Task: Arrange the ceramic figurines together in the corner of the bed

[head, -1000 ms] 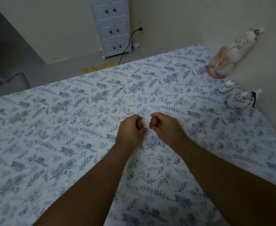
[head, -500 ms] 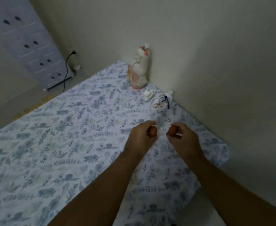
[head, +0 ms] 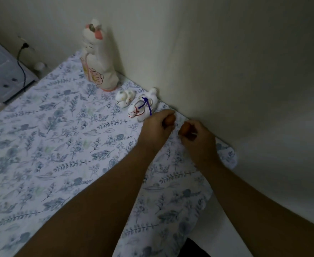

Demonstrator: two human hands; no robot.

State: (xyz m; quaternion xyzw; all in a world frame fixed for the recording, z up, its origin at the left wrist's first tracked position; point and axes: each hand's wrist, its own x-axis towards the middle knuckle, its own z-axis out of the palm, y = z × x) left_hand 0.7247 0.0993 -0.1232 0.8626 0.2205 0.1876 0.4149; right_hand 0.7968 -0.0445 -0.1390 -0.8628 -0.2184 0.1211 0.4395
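Observation:
A tall white cat figurine (head: 98, 60) with pink flower marks stands against the wall on the floral bed sheet (head: 59, 138). To its right lie a small white figurine (head: 125, 97) and a white figurine with a purple cord (head: 143, 106). My left hand (head: 157, 129) is closed around a small orange-brown figurine (head: 171, 120), just right of the corded one. My right hand (head: 198, 140) grips another small orange-brown figurine (head: 185, 127) close to the wall. Both small pieces are mostly hidden by my fingers.
The wall (head: 226, 71) runs along the bed's right side. A white drawer cabinet (head: 2, 71) stands at the far left with a black cable (head: 21, 58) plugged into the wall. The bed's corner (head: 230, 158) lies right of my right hand.
Both hands have moved from the middle of the bed toward the wall, carrying the small orange-brown pieces. The view has swung right, and my left hand now sits beside the corded figurine.

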